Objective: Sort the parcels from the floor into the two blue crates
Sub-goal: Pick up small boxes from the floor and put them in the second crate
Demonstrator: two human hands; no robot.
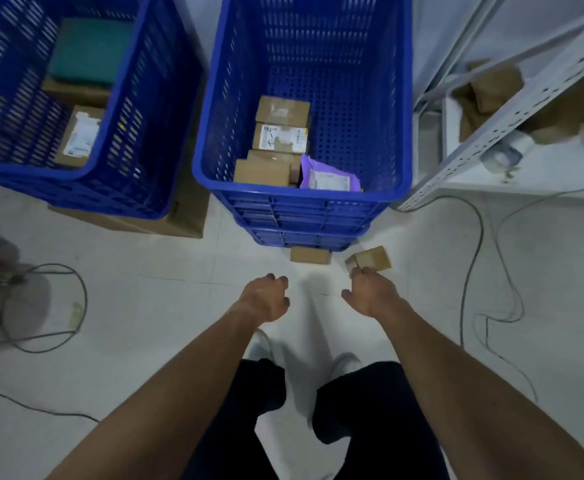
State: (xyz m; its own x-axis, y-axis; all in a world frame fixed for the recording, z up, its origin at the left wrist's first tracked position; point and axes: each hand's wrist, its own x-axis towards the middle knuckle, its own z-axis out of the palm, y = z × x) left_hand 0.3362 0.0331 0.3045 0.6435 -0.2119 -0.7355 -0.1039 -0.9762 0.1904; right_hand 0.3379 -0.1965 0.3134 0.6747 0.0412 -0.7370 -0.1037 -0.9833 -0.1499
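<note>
Two small brown parcels lie on the white floor at the foot of the right blue crate (301, 199): a flat one (309, 255) and a tilted one (373, 258). My right hand (370, 294) reaches down to the tilted parcel; its fingertips touch the near edge and the thumb stands apart to the left. My left hand (266, 297) hangs beside it, fingers loosely curled, holding nothing. The right crate holds several brown boxes and a purple mailer (328, 176). Inside the left blue crate (86, 181) are a teal parcel (87, 51) and brown boxes.
A white metal shelf frame (512, 109) stands to the right with cardboard behind it. Cables (477, 244) trail over the floor on the right and left. A fan base (23, 299) sits at the left. The left crate rests on a cardboard box (186, 220).
</note>
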